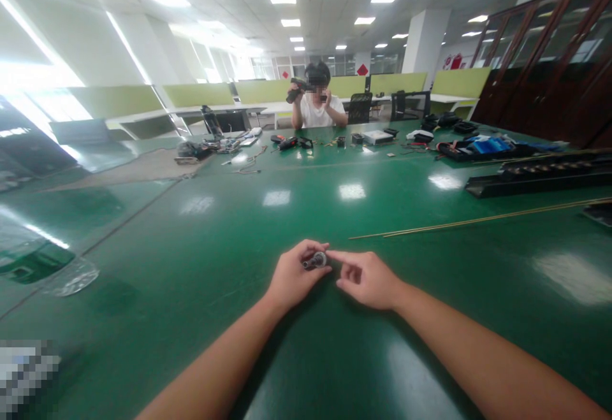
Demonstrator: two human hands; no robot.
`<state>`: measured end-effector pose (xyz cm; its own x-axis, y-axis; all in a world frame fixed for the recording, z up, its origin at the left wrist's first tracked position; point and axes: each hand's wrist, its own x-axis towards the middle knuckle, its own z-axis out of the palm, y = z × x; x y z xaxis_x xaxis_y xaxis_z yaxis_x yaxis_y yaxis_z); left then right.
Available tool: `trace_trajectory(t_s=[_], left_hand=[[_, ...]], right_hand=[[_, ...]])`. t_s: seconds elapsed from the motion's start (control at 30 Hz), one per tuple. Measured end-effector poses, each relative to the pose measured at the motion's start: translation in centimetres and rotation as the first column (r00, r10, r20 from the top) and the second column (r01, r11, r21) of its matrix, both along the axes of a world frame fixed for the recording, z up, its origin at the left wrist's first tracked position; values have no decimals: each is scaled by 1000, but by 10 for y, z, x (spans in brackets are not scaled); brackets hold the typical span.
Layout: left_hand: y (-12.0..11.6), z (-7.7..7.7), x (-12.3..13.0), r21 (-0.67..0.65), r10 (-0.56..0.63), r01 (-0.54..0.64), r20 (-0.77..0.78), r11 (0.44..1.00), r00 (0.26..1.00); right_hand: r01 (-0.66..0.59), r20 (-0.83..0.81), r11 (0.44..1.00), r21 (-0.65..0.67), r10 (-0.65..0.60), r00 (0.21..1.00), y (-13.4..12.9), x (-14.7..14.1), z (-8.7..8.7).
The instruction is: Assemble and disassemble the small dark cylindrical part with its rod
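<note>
Close above the green tabletop, my left hand (295, 275) grips a small metal part (317, 259) between thumb and fingers. The part has a round, disc-like end and a short stub on its left; its exact kind is too small to make out. My right hand (370, 280) is just to the right, its index finger stretched out with the tip at or very near the part's rim. I cannot tell whether it touches. Its other fingers are curled and its thumb stands apart, with nothing seen in them.
Thin brass-coloured rods (444, 224) and a black rail (530, 181) lie at the right. A clear plastic bottle (45, 260) lies on the left. Several tools and small parts (289, 143) line the far side, where a person (318, 111) sits. A blurred object (26, 372) occupies the lower-left corner.
</note>
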<state>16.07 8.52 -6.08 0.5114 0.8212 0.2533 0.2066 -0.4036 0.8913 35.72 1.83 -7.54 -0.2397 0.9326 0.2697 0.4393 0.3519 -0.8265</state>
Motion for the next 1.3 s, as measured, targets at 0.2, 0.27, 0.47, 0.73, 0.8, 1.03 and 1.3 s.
trace_trajectory(t_s=[0.2, 0.27, 0.47, 0.73, 0.8, 1.03, 1.3], left_hand=[[1, 0, 0, 46, 16, -16, -13, 999, 1000], [1, 0, 0, 75, 34, -32, -36, 997, 999], [2, -2, -1, 154, 73, -61, -79, 986, 994], [2, 0, 0, 169, 67, -54, -68, 984, 995], [1, 1, 1, 174, 66, -54, -64, 983, 996], [-1, 4, 1, 216, 65, -53, -47, 975, 997], [-2, 5, 1, 274, 53, -19, -118, 961, 992]], right_hand=[[2, 10, 1000, 23, -2, 1000, 0, 0, 0], [1, 7, 1000, 18, -2, 1000, 0, 0, 0], [-6, 8, 1000, 2, 6, 1000, -1, 1, 0], [0, 11, 1000, 0, 0, 1000, -1, 0, 1], [5, 3, 1000, -9, -5, 1000, -1, 0, 2], [109, -57, 994, -17, -110, 992, 1, 0, 2], [181, -47, 983, 39, -180, 983, 3, 2, 0]])
